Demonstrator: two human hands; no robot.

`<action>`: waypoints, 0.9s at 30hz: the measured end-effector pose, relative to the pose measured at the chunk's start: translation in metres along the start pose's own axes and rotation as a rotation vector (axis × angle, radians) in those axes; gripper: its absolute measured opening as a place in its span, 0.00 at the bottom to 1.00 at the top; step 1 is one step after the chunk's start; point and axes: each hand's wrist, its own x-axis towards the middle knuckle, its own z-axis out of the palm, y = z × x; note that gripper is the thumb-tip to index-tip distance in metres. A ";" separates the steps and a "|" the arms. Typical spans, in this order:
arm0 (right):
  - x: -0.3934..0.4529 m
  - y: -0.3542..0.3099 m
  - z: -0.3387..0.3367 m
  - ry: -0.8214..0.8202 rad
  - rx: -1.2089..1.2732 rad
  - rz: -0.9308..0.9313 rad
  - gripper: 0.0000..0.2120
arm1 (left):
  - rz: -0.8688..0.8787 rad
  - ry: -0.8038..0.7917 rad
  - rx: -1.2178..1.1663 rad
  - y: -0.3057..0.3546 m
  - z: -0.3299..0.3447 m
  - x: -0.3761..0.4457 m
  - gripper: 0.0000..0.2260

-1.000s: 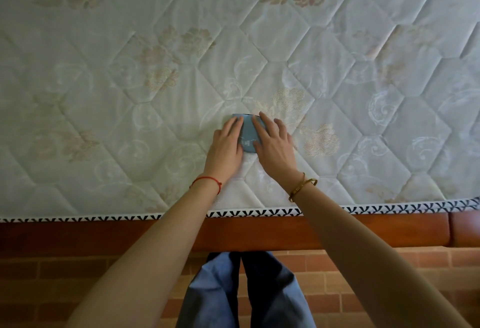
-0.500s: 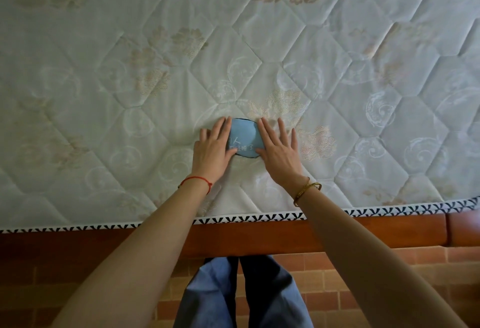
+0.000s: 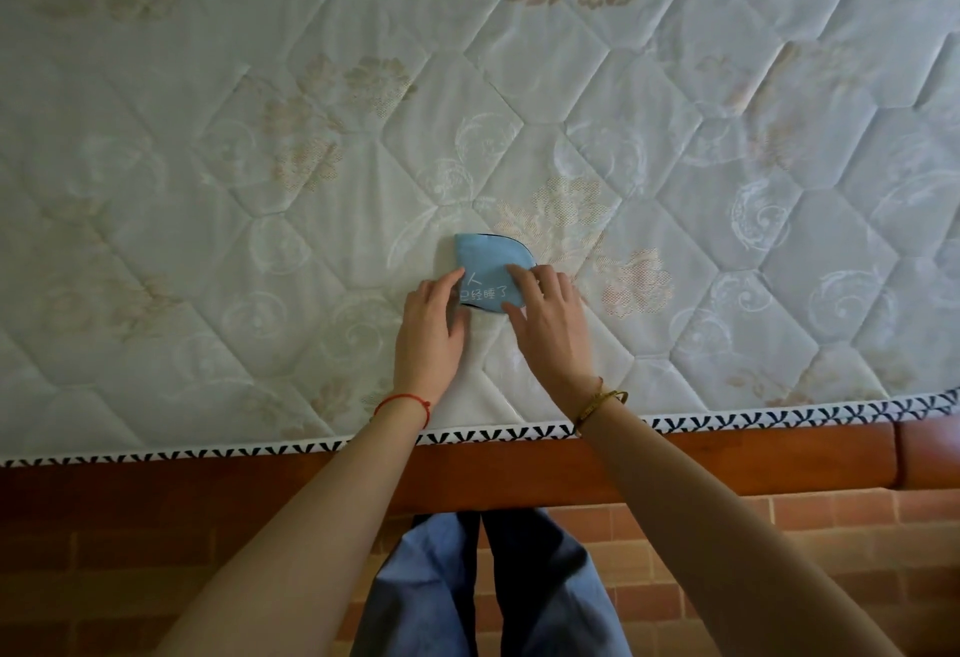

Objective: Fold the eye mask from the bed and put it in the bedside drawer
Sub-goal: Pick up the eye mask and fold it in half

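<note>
- Both hands have slid back toward the wrists, uncovering more eye mask [image 3: 488, 269].
- Folded blue mask, white lettering, lies on the bed [image 3: 260, 162] at the fingertips.
- Left hand [image 3: 430, 329] and right hand [image 3: 548, 326] lie flat and spread, gripping nothing.

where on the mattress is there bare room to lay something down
Nearly everywhere: the quilted white floral mattress is bare left, right and beyond the hands. Crowded only near its patterned front edge, where the left hand and right hand rest on the folded light blue eye mask.

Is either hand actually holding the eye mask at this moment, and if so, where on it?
Neither grips it. The folded blue eye mask lies on the mattress; left hand touches its left edge, right hand its lower right.
</note>
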 end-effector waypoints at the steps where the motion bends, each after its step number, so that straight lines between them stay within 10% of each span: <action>1: 0.001 -0.001 0.001 -0.019 0.013 0.026 0.19 | -0.016 0.011 -0.017 0.000 0.001 0.000 0.19; 27: 0.040 0.000 -0.014 -0.113 0.769 0.859 0.15 | -0.376 -0.033 -0.372 0.015 -0.013 0.030 0.14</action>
